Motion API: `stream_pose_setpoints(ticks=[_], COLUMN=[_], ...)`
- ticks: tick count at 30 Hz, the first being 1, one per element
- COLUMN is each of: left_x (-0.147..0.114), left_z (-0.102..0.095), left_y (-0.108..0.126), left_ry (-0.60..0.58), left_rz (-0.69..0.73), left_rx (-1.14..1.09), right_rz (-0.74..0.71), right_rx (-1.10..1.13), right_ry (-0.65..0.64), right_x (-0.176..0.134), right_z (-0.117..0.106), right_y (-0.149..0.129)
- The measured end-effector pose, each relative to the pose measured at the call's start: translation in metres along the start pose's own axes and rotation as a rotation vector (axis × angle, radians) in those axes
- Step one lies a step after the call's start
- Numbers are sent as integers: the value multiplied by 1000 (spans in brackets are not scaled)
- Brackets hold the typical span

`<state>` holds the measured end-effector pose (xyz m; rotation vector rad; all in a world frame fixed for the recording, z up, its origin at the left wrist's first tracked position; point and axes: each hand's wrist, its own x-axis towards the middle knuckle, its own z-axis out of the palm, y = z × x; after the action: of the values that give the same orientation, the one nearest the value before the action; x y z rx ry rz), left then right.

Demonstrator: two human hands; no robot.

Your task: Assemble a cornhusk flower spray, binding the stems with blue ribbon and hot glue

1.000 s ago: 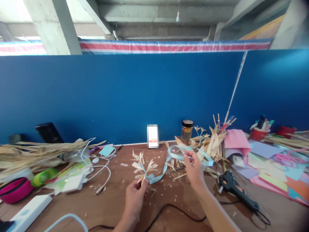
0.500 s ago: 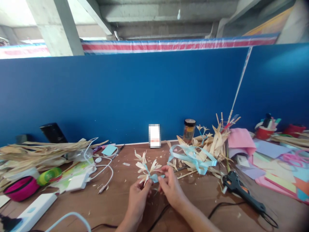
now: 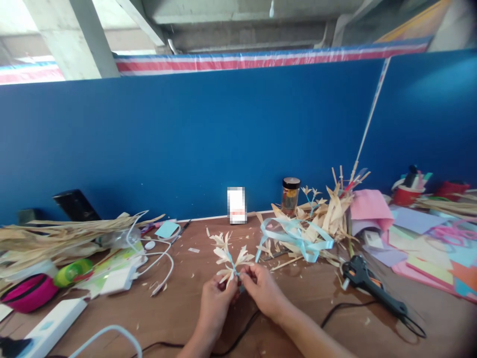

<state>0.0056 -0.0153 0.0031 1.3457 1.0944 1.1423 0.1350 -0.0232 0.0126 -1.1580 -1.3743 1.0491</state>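
Fingers (image 3: 233, 286) of both hands (image 3: 216, 297) (image 3: 263, 287) pinch closed on a spiky, papery, blue-stemmed flower (image 3: 231, 260).

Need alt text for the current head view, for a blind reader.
A left hand holds a pale flower spray, the right hand at its blue stem, over a brown table. Light-blue ribbon and a black glue gun lie to the right.

craft workshop | glue gun (image 3: 383, 298) | coloured paper (image 3: 421, 219) | dried husks (image 3: 74, 231) | concrete beams (image 3: 223, 12)
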Motion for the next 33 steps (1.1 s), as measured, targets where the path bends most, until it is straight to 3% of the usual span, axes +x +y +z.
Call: stream_pose_setpoints(ticks=[9, 18, 23, 29, 33], left_x=[-2, 0, 3, 11, 17], left_z=[5, 5, -2, -17, -27], left_y=[9, 8, 6, 18, 20], left_ry=[89, 121, 118, 256, 327], left_rz=[65, 47, -65, -163, -158], left_rx=[173, 67, -15, -88, -121], right_rz=[121, 142, 13, -123, -177], right_rx=[232, 283, 66, -294, -406], right_ry=[-27, -46, -1, 68, 130], right_x=[-1, -2, 4, 9, 6], right_z=[6, 7, -1, -25, -24], right_y=[-5, -7, -1, 6, 4])
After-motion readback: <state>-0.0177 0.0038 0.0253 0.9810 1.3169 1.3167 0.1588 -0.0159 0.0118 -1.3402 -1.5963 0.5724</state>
